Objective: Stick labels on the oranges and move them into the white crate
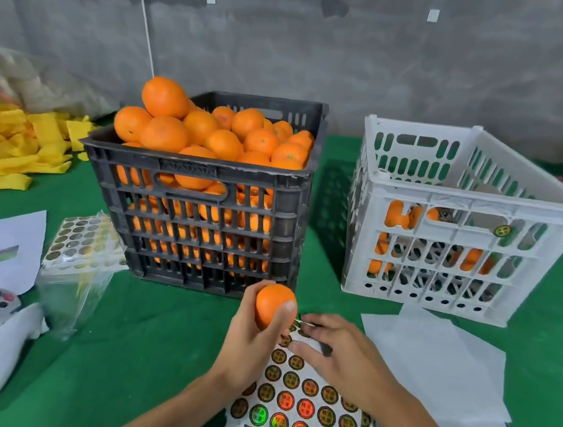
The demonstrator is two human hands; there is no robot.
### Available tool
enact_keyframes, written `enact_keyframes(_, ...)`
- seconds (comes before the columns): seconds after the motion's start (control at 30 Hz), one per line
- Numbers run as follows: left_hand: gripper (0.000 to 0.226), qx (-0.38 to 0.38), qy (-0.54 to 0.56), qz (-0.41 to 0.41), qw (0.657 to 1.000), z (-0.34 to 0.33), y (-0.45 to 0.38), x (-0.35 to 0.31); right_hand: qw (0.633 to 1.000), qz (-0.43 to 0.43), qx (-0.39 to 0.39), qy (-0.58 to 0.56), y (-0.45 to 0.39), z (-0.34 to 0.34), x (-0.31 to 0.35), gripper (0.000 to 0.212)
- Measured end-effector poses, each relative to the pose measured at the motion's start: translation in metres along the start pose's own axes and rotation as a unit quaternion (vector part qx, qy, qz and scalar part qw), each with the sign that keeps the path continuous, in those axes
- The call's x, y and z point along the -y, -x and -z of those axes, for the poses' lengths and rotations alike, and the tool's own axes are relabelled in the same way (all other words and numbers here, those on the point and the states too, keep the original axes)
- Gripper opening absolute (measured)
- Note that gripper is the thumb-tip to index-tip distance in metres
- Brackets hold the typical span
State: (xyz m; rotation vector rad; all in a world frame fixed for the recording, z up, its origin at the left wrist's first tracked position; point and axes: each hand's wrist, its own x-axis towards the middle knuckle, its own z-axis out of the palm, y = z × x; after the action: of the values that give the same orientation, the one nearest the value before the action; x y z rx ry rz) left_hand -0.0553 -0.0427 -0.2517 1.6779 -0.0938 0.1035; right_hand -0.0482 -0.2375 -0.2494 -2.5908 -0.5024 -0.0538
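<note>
Left hand holds an orange in front of the black crate while the right hand works at the label sheet.

The left hand (254, 341) grips one orange (274, 305), fingers curled round it, just in front of the black crate (205, 206), which is heaped with oranges. The right hand (332, 352) rests on the label sheet (302, 408) in front of that crate; its fingertips seem to pinch at a label, but blur and the orange hide the contact, so I cannot tell its grip. The sheet's lower edge is cut off. To the right of the black crate stands the white crate (463, 203), a few oranges showing only through its slots. To the left of the black crate lies a bagged pack of labels (81, 242).
</note>
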Motion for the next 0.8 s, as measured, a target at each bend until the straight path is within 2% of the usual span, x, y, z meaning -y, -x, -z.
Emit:
enact_keyframes(0.17, 0.062, -0.008, -0.002, 0.007, 1.000, 0.0000, -0.0038, 0.0000, 1.000, 0.006, -0.008, -0.017, -0.0034, 0.0011, -0.0002, 0.045)
enact_keyframes(0.27, 0.055, 0.001, -0.009, 0.007, 1.000, -0.0006, -0.0053, 0.0018, 0.995, -0.018, -0.054, -0.083, -0.0051, 0.0001, 0.0010, 0.025)
enact_keyframes(0.33, 0.050, 0.012, -0.019, 0.002, 1.000, -0.0004, -0.0058, 0.0027, 0.992, -0.027, -0.073, -0.095, -0.0052, 0.0001, 0.0011, 0.019)
enact_keyframes(0.4, 0.054, 0.015, -0.025, -0.002, 1.000, 0.0000, -0.0064, 0.0036, 0.995, -0.018, -0.073, -0.064, -0.0038, 0.0012, 0.0010, 0.023)
enact_keyframes(0.47, 0.059, 0.011, -0.025, -0.002, 1.000, 0.0002, -0.0064, 0.0044, 0.997, -0.024, -0.057, -0.040, -0.0021, 0.0018, 0.0020, 0.045)
enact_keyframes(0.53, 0.059, 0.010, -0.028, -0.003, 1.000, -0.0007, -0.0052, 0.0042, 0.999, -0.017, -0.043, -0.006, -0.0009, 0.0025, 0.0035, 0.057)
enact_keyframes(0.73, 0.059, 0.011, -0.044, -0.012, 0.999, -0.0016, -0.0029, 0.0035, 0.997, 0.033, -0.035, 0.062, 0.0005, 0.0064, 0.0077, 0.046)
enact_keyframes(0.8, 0.058, 0.010, -0.042, -0.012, 0.999, -0.0020, -0.0020, 0.0032, 0.998, 0.018, -0.058, 0.024, 0.0013, 0.0035, 0.0076, 0.038)
